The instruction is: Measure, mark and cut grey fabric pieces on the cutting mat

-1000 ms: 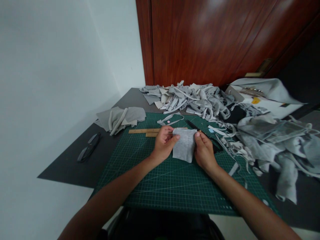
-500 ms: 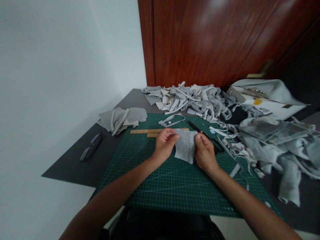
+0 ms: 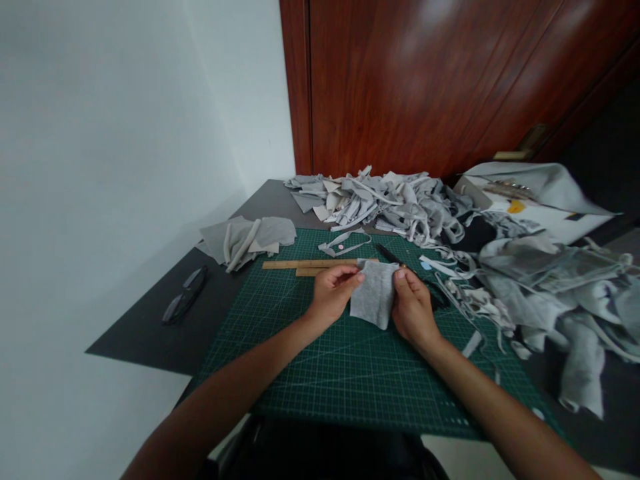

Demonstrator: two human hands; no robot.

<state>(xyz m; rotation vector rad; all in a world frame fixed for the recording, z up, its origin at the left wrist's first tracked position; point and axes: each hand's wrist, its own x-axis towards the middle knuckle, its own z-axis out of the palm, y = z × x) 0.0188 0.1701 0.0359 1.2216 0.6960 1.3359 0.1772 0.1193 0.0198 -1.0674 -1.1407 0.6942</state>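
A small grey piece of cloth [image 3: 373, 293] hangs between my two hands above the green cutting mat [image 3: 320, 373]. The thumb and fingers of my left hand [image 3: 334, 291] pinch its upper left edge. My right hand [image 3: 413, 305] grips the upper right corner. Behind the cloth lie wooden rulers [image 3: 285, 265], one partly over the other. Black scissors [image 3: 389, 253] rest beyond my right hand, which partly hides them. A thin grey loop of fabric [image 3: 345, 243] and a small pink disc [image 3: 341, 247] lie farther back on the mat.
Folded grey cloth [image 3: 247, 240] and eyeglasses [image 3: 185, 295] are at the left. A heap of grey scraps [image 3: 370, 197] lines the back. More cloth [image 3: 550, 287] is piled at the right, below a white box [image 3: 545, 213]. A wall and a wooden door stand behind.
The left fingers have shifted slightly on the cloth's upper edge, and its left side hangs a little differently. Both hands still hold it. The whole view has moved slightly.
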